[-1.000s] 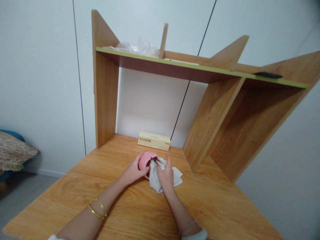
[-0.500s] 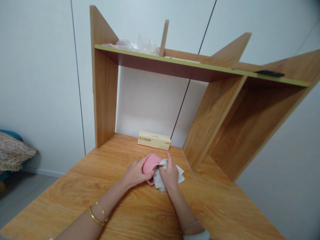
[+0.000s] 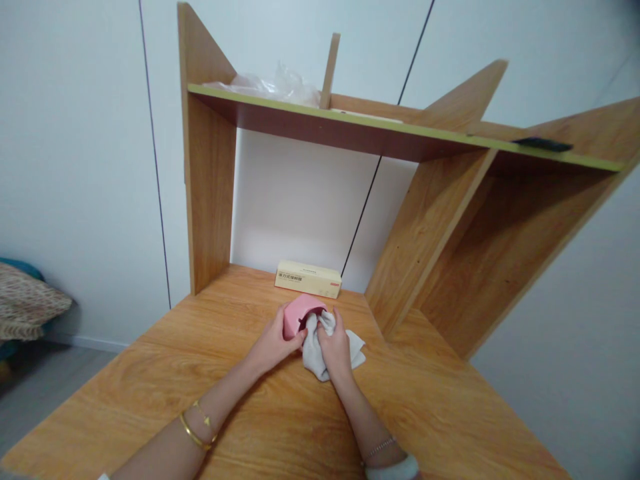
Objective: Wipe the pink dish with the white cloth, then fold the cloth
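Left hand [image 3: 273,343]: grip closed around pink cup [image 3: 299,315], tilted, mouth toward right hand [image 3: 334,347], whose grip bunches cloth [image 3: 316,347] against it.

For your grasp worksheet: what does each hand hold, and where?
Left hand grips the pink cup's side; right hand presses a bunched grey cloth into its mouth.

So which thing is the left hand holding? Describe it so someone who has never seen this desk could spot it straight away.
Start at the wooden desk with its shelf unit, and find the long beige box against the back wall. Just in front of it, the left hand grips a small pink cup, with the right hand pressing a pale grey cloth against it. It is the only pink thing on the desk.
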A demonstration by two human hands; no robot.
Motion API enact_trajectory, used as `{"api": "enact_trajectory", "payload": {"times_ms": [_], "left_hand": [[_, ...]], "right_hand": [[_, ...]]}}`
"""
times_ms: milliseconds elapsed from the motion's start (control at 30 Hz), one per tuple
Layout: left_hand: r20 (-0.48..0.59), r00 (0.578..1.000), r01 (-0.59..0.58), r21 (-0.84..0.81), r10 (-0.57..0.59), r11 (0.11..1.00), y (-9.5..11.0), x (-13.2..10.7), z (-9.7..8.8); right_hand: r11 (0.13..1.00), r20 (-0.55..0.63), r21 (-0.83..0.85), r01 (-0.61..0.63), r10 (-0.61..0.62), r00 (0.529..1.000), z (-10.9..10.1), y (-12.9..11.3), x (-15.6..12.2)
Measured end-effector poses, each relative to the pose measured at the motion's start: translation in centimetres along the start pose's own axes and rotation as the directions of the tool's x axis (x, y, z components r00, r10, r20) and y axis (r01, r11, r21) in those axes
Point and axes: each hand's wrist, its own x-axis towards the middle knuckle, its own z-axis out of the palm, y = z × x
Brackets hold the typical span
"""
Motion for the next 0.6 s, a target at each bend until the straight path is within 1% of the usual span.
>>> {"api": "enact_trajectory", "payload": {"times_ms": [67,133,167,233,300,333,400,500,533,600], "left_hand": [[-0.019,0.999,0.047,0.067,-0.046,0.997,0.0,0.0,-0.1],[-0.005,0.998,0.067,0.129,-0.067,0.989,-0.1,0.0,-0.3],[0.007,0.998,0.066,0.156,-0.068,0.986,0.0,0.0,-0.3],[0.034,0.998,0.05,0.201,-0.058,0.978,0.1,0.0,-0.5],[0.051,0.997,0.04,0.24,-0.054,0.97,0.4,-0.1,-0.5],[0.052,0.997,0.041,0.256,-0.056,0.966,0.5,-0.2,-0.5],[0.062,0.996,0.039,0.283,-0.059,0.958,0.9,-0.3,-0.6],[0.083,0.996,0.016,0.307,-0.044,0.951,1.3,-0.4,-0.6],[0.086,0.996,0.008,0.315,-0.037,0.949,1.3,-0.4,-0.6],[0.086,0.996,0.0,0.333,-0.031,0.943,1.4,-0.5,-0.6]], "right_hand": [[0.995,-0.011,-0.099,-0.019,0.018,1.0,-0.5,-0.4,0.0],[0.972,-0.029,-0.236,-0.012,0.005,1.0,-1.0,-0.9,-0.1],[0.957,-0.038,-0.288,0.012,-0.024,0.999,-1.3,-1.1,-0.1],[0.94,-0.054,-0.331,0.086,-0.11,0.993,-1.7,-1.4,-0.1],[0.934,-0.071,-0.324,0.147,-0.179,0.981,-1.9,-1.5,-0.1],[0.938,-0.076,-0.31,0.158,-0.19,0.979,-1.9,-1.4,-0.1],[0.954,-0.07,-0.268,0.132,-0.156,0.985,-1.8,-1.2,-0.1],[0.981,-0.025,-0.189,0.042,-0.047,0.999,-1.6,-0.8,0.0],[0.986,-0.012,-0.164,0.024,-0.027,1.0,-1.6,-0.7,0.0],[0.992,0.007,-0.124,0.025,-0.024,1.0,-1.5,-0.5,0.1]]}}
